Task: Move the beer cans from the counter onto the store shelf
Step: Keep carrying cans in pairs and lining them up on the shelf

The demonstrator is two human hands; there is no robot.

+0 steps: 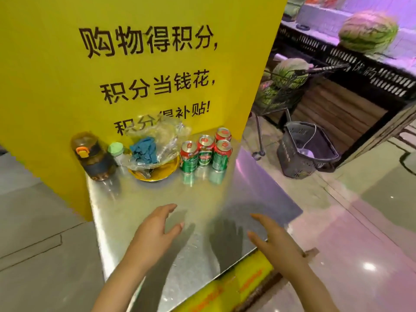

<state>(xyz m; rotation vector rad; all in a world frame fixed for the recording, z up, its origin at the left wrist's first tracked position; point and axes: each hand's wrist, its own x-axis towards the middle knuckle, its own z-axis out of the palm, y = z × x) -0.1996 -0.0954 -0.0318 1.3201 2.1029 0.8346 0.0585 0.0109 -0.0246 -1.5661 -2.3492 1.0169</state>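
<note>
Beer cans [206,152], four of them in green and red, stand upright in a tight cluster at the far end of the steel surface [144,206], against the yellow sign [67,64] behind it. Just left of them a yellow dish [166,171] holds a crumpled clear plastic bag [164,136] with a blue cloth [144,150] inside; what else lies in the dish is hard to make out. Further left stand a small jar with a green lid [116,150] and an amber bottle [92,155] with an orange clasp. The bag hides part of the sign's lowest line of print.

Near the close edge, the left hand [150,228] and right hand [273,237] hover over the surface, each grip empty with fingers loosely spread, well apart from the cans.

To the right, a grey shopping basket [290,152] on the floor holds something pale, unclear, and a wire trolley [279,95] carries watermelons [290,70].
</note>
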